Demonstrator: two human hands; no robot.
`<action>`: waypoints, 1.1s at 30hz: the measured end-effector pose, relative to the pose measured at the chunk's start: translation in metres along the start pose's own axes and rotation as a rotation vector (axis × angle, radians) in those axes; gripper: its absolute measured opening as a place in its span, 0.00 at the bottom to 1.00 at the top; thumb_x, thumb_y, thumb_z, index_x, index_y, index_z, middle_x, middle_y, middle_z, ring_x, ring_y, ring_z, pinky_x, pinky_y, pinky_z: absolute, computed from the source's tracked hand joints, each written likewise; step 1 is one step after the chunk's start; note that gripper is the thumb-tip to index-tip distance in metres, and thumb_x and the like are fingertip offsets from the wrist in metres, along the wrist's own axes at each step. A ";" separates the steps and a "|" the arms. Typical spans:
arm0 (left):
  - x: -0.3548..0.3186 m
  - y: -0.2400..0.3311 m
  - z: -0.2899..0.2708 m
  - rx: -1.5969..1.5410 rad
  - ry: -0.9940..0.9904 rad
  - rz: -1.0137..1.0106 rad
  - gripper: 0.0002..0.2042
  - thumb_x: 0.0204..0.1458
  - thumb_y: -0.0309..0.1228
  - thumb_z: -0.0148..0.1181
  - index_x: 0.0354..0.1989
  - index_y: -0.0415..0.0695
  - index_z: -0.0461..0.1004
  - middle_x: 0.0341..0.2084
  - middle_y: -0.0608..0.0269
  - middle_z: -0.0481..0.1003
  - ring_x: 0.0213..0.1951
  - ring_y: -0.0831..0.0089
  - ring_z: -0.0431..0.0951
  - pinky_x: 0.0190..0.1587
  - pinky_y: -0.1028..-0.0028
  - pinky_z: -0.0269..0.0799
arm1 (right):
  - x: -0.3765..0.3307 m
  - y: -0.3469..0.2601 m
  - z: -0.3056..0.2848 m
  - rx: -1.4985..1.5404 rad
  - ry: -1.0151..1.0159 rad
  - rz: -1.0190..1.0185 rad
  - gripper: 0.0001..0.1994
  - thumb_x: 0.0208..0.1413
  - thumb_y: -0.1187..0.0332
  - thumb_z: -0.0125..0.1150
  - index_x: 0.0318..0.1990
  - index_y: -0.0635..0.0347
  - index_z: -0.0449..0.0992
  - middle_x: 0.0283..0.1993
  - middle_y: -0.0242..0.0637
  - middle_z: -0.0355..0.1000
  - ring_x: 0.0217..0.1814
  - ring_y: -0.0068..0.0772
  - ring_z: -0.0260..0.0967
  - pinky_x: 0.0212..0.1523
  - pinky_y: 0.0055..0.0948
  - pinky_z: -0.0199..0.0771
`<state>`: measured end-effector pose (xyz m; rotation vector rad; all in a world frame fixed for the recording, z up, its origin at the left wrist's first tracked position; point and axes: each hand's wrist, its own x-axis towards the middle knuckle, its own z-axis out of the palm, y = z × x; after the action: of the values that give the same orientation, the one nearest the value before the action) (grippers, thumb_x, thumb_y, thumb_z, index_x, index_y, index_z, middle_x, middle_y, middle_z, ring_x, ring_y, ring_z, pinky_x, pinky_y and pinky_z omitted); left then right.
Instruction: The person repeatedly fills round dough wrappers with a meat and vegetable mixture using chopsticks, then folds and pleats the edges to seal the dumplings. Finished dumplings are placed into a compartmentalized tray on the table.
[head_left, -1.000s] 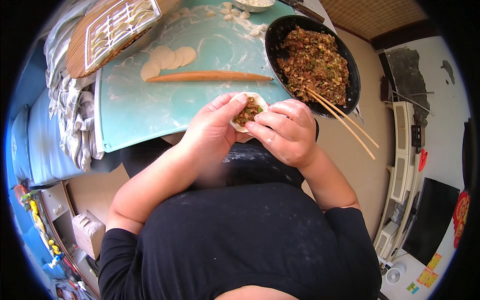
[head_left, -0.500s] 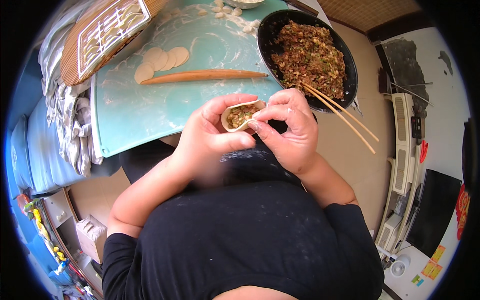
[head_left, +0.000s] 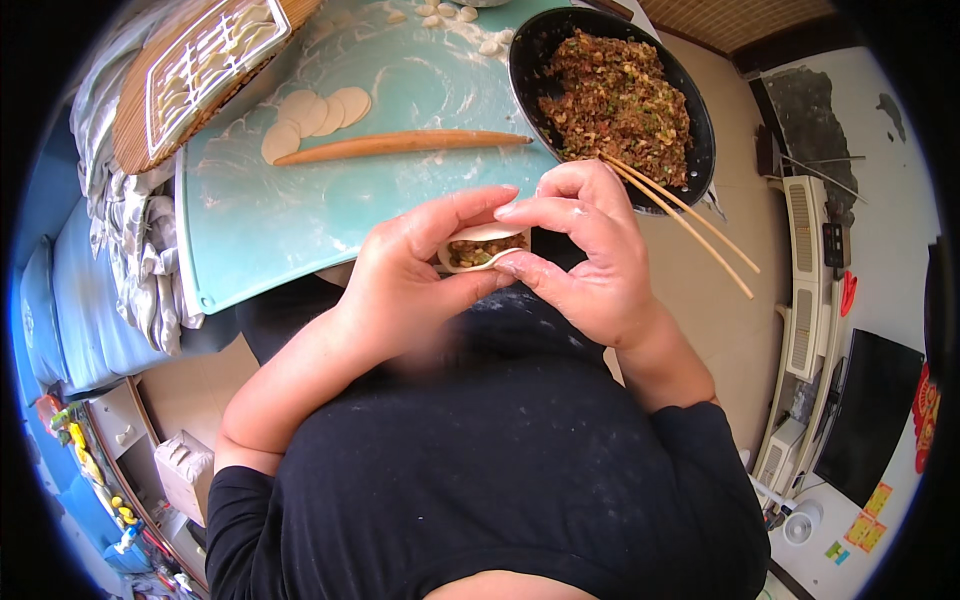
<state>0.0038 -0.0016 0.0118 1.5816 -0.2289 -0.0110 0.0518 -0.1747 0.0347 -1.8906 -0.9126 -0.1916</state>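
Note:
Between my hands is a dumpling (head_left: pixel 487 250), its white wrapper folded partway over a brown and green filling that still shows in the gap. My left hand (head_left: pixel 405 265) curls round its left end, thumb along the near edge. With thumb and forefinger, my right hand (head_left: pixel 590 250) grips the right end of the wrapper. Beyond my hands a wooden rolling pin (head_left: pixel 400 147) lies across the floury green board (head_left: pixel 235 240). Several round wrappers (head_left: pixel 310 112) overlap behind the pin's left part. A black pan (head_left: pixel 522 75) of minced filling (head_left: pixel 620 100) stands at the right.
Two wooden chopsticks (head_left: pixel 690 225) rest on the pan's rim and stick out toward me on the right. At the far left a round woven tray (head_left: pixel 130 130) carries a white rack of dumplings (head_left: pixel 215 70). Small dough pieces (head_left: pixel 445 12) lie at the board's far edge.
The wrapper has gone from an open cup to a narrower fold, its two edges closer together. My right forefinger has shifted up to the far edge.

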 end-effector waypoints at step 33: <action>-0.005 0.001 -0.002 -0.417 0.003 -0.181 0.20 0.43 0.14 0.59 0.48 0.36 0.66 0.39 0.59 0.73 0.42 0.75 0.74 0.46 0.77 0.71 | -0.011 0.005 -0.011 -0.267 0.172 -0.251 0.09 0.45 0.74 0.57 0.36 0.57 0.77 0.32 0.32 0.67 0.33 0.33 0.61 0.35 0.29 0.60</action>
<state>-0.0013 0.0012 0.0119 1.1821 -0.0727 -0.1859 0.0503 -0.1904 0.0310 -1.9593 -1.0436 -0.6454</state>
